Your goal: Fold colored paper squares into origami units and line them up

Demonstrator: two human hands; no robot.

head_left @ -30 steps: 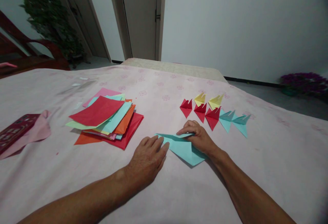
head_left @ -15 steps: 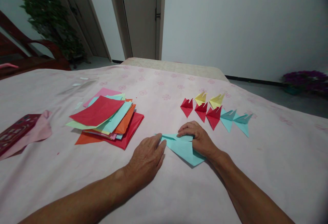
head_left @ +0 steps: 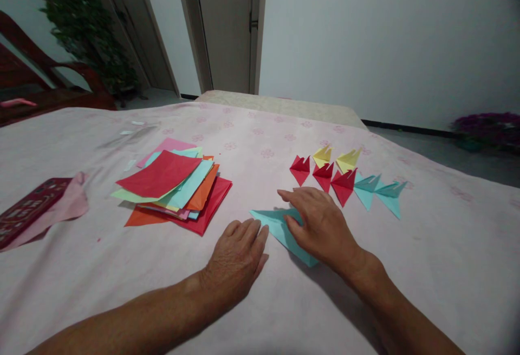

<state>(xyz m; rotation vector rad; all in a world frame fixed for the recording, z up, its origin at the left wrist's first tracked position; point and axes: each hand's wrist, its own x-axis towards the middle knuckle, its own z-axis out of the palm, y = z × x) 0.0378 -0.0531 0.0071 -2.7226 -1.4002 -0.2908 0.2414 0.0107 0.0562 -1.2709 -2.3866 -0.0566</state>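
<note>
A folded light-blue paper (head_left: pixel 284 231) lies on the pink-white cloth between my hands. My left hand (head_left: pixel 239 252) rests flat at its left edge, fingertips touching or beside the paper, fingers slightly spread. Over the right part of the paper is my right hand (head_left: pixel 320 222), raised a little, with thumb and fingers apart and nothing gripped. It hides part of the sheet. Beyond it stand several small folded paper shapes: red ones (head_left: pixel 343 186), yellow ones (head_left: pixel 348 161) and light-blue ones (head_left: pixel 389 195).
A stack of coloured paper sheets (head_left: pixel 162 176) lies left of centre. At the far left is a dark red box (head_left: pixel 32 209) on pink paper (head_left: pixel 69 206). Thin clear plastic (head_left: pixel 128 137) lies behind the stack.
My right hand has lifted off the paper and its fingers have opened. The paper's upper flap has changed position. The view has shifted slightly.
</note>
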